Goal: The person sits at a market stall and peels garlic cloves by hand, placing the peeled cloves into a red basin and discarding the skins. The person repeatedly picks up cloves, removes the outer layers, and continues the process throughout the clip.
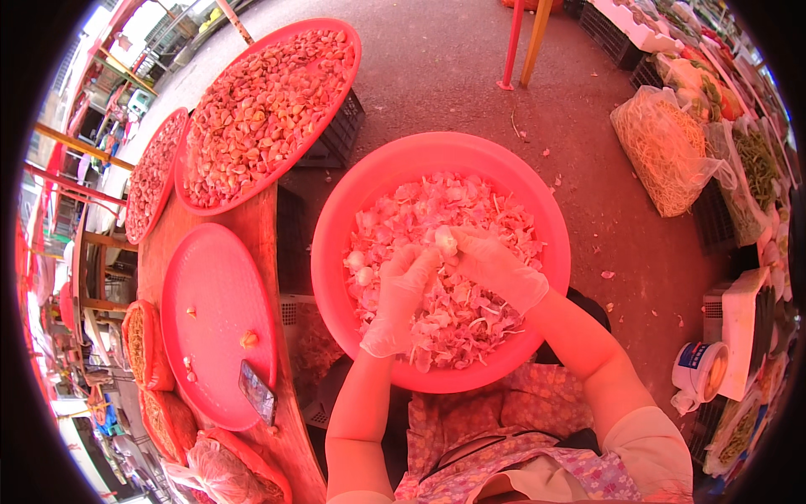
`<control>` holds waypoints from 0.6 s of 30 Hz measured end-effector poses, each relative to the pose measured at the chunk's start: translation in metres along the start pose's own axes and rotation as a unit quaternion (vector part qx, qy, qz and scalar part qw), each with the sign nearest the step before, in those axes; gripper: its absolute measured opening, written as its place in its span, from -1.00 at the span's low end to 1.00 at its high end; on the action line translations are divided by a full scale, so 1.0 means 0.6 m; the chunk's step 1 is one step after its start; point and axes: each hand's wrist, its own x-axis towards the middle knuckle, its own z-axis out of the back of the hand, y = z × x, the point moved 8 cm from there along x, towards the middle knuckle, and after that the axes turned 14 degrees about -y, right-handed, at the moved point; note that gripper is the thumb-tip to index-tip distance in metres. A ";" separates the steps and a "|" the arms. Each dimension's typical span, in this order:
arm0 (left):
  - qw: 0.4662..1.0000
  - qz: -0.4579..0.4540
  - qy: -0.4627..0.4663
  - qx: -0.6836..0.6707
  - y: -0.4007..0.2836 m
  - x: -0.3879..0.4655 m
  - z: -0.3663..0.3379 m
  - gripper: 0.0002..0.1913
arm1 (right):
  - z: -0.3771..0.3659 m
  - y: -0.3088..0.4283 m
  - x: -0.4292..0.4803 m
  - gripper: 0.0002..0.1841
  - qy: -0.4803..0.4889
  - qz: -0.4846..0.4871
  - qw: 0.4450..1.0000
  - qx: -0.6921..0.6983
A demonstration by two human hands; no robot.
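A pale garlic bulb (pixel 446 241) is held between the fingertips of both hands, above a large round basin (pixel 441 146) that looks red or pink. My left hand (pixel 406 293), in a thin clear glove, pinches the bulb from the left and below. My right hand (pixel 497 261), gloved too, grips it from the right. Loose papery garlic skins (pixel 459 334) fill the basin's bottom. Whole bulbs (pixel 356 259) lie among the skins at the basin's left side. The exact finger contact on the bulb is partly hidden.
Left of the basin, a wooden table (pixel 286 390) bears an oval-looking tray (pixel 214 283) with a few cloves and a phone (pixel 257 392). A tray of many cloves (pixel 271 107) stands farther up. Bagged produce (pixel 661 151) and a white bucket (pixel 692 372) are at right.
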 end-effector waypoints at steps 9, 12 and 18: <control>0.995 0.066 0.076 0.009 -0.008 -0.020 -0.019 -0.82 | 0.009 -0.013 -0.008 -0.73 -0.033 -0.016 0.988 -0.149; 0.992 0.087 0.086 -0.013 -0.010 -0.028 -0.018 -0.91 | 0.013 -0.040 -0.011 -0.67 -0.055 -0.087 0.992 -0.069; 0.991 -0.045 -0.021 0.121 0.012 0.016 0.022 -0.83 | 0.000 -0.036 -0.008 -0.66 0.006 -0.063 0.998 0.007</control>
